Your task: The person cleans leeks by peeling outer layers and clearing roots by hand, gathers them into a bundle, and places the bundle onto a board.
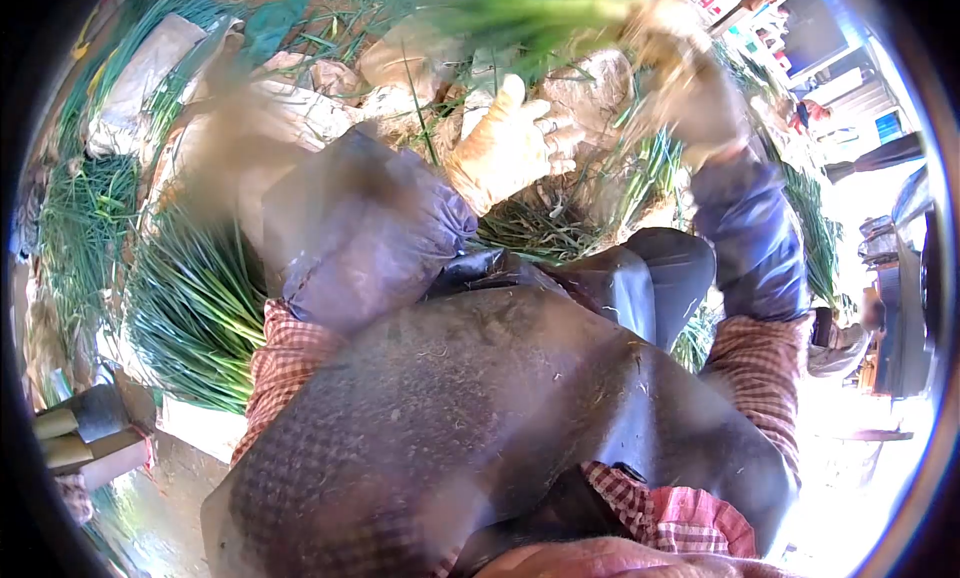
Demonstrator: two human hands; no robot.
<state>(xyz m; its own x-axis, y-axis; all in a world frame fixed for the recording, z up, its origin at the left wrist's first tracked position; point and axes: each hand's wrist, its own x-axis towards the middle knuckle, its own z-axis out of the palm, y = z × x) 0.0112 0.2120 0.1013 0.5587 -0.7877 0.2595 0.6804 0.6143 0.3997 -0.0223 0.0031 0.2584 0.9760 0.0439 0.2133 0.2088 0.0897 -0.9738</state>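
My left hand point(515, 143), below a purple sleeve cover, is held out in front of my lap with its fingers apart and nothing in it. At upper right my right hand point(695, 58) is smeared by motion. It grips a bunch of green onions point(540, 13) near the pale root end, and the green leaves stretch out to the left, also blurred. Just under my left hand lies a heap of loose green leaves and trimmings point(540, 228). A thin single leaf point(415, 103) stands up beside my left hand.
A large bundle of green onions point(195, 298) lies at my left, with more green stalks point(90, 213) beyond it. Pale sacks point(150, 78) lie at upper left. A dark apron point(450, 408) covers my lap. A cardboard box point(110, 448) stands at lower left.
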